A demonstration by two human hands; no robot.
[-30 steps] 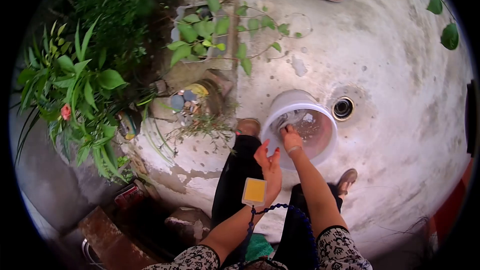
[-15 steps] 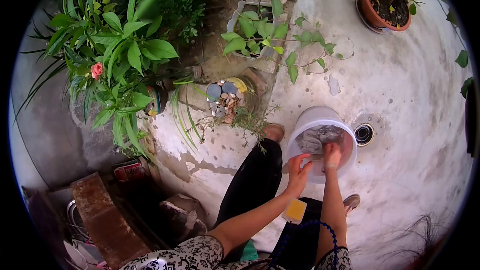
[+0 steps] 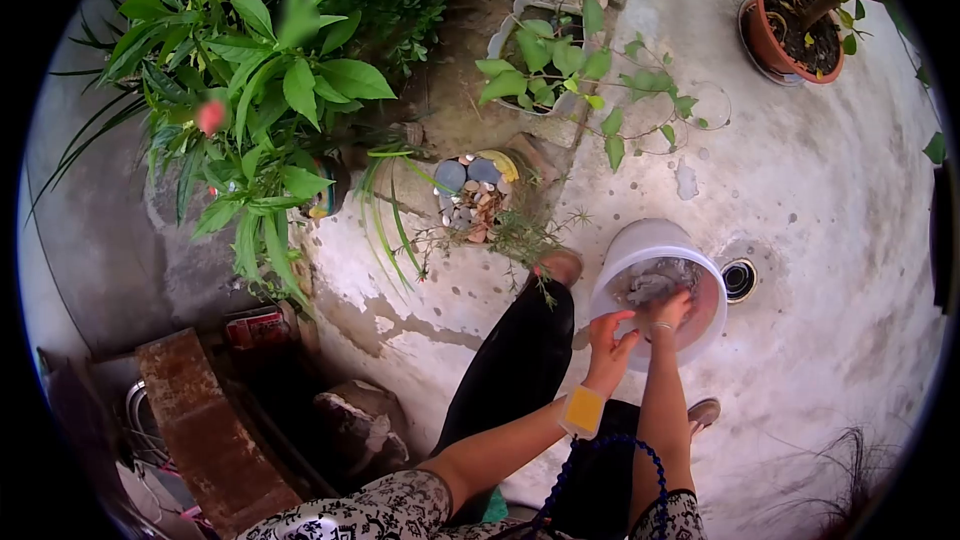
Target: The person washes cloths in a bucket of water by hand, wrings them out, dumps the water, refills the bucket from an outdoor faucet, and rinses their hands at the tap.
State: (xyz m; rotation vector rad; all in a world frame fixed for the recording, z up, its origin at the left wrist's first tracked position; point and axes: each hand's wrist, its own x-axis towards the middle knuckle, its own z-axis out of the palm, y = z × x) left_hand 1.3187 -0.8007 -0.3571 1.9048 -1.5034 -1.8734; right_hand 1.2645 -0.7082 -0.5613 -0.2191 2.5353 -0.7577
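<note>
White plastic made up the bucket (image 3: 650, 236) you bent over, set on the concrete floor (image 3: 820, 270) w/ the drain (image 3: 739, 281) just beside it. Grey cloth-like bundle (image 3: 650, 285) lay inside, in what looked like murky water (image 3: 703, 312). Your R hand (image 3: 672, 310) was down in the bucket, fingers at the bundle; gripping or merely pressing, couldn't tell. Your L hand (image 3: 608, 345) hung by the near L side of the rim, thumb & index parted, nothing btwn them; contact w/ the rim unclear.

Likely trouble: wet fabric could've slid from your R fingers, esp. w/ no 2nd grip on it. Hard push on the wall might've rocked the bucket & slopped water out, as neither hand clearly steadied it. Yellow tag (image 3: 583, 410) on its blue cord (image 3: 652, 455), near your L wrist, might've dipped in had you leaned farther.
</note>
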